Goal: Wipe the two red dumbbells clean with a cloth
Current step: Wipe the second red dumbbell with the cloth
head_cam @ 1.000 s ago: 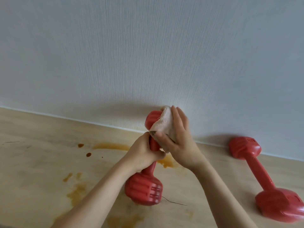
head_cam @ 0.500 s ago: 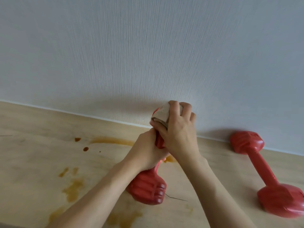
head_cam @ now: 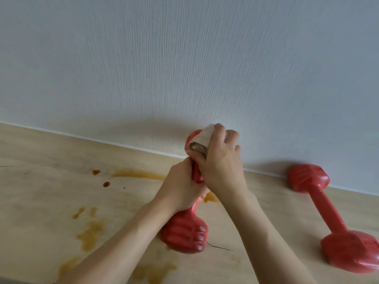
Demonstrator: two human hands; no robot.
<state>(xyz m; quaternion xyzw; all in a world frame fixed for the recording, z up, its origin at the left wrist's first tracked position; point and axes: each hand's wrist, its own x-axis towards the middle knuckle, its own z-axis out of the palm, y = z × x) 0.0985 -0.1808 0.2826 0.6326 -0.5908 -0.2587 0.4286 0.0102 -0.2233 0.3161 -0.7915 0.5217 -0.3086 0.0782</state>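
My left hand [head_cam: 180,187] is clenched round the handle of the red plastic dumbbell [head_cam: 185,232], its lower head on the pale wooden floor [head_cam: 41,201] at centre frame. My right hand [head_cam: 220,160] presses a folded beige cloth [head_cam: 202,140] onto its upper head. Second red dumbbell [head_cam: 326,212] lies at 3 o'clock, against the grey textured wall [head_cam: 184,58]. Brown stains [head_cam: 90,234] at 8 o'clock.

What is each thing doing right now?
Held dumbbell: tilted, lower end on the floor, handle gripped.
Other dumbbell: lying on the floor, untouched.
Cloth: bunched over the held dumbbell's top end.
Left hand: closed round the handle.
Right hand: pressing the cloth.
Floor: stained brown.
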